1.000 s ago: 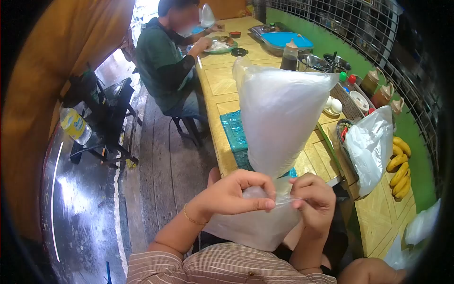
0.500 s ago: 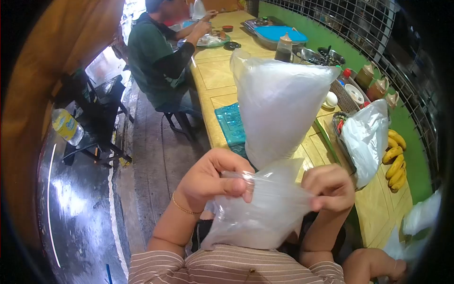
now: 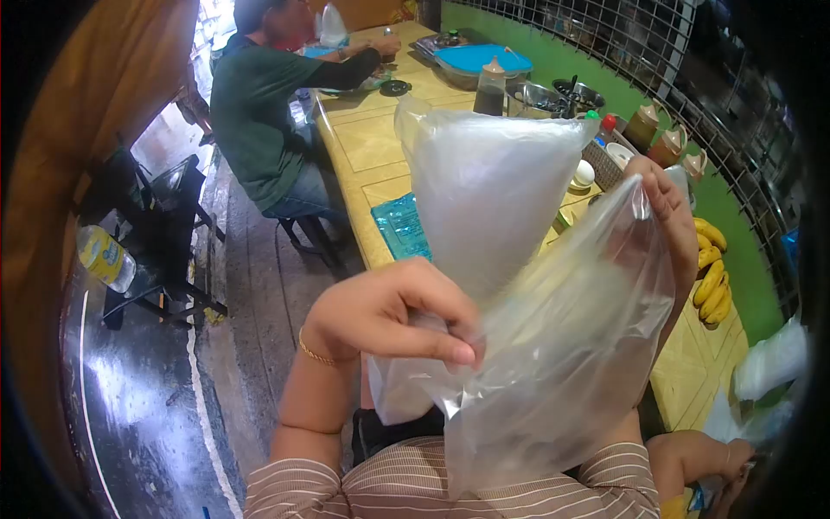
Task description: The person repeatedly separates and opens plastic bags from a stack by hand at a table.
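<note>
A clear plastic bag (image 3: 562, 372) is spread out in front of my body. High at the right, my right hand (image 3: 661, 203) pinches its upper corner. My left hand (image 3: 406, 316), with a thin bracelet at the wrist, has its thumb and fingers closed on the bag's left edge. Behind the hands a big stack of white plastic bags (image 3: 493, 190) stands up from the near side of the yellow table (image 3: 359, 138). A blue-green shiny packet (image 3: 402, 227) lies left of the stack.
A seated person (image 3: 268, 130) is at the table's far left. Along the right are a sauce bottle (image 3: 490, 86), a blue-lidded container (image 3: 482, 59), eggs (image 3: 584, 173) and bananas (image 3: 713, 281). A bench with a bottle (image 3: 105, 258) stands left. Another person's arm (image 3: 692, 458) shows lower right.
My right hand has risen up and to the right, stretching the bag wide open. My left hand stays low on the bag. The view has shifted, and the seated person's arm has moved.
</note>
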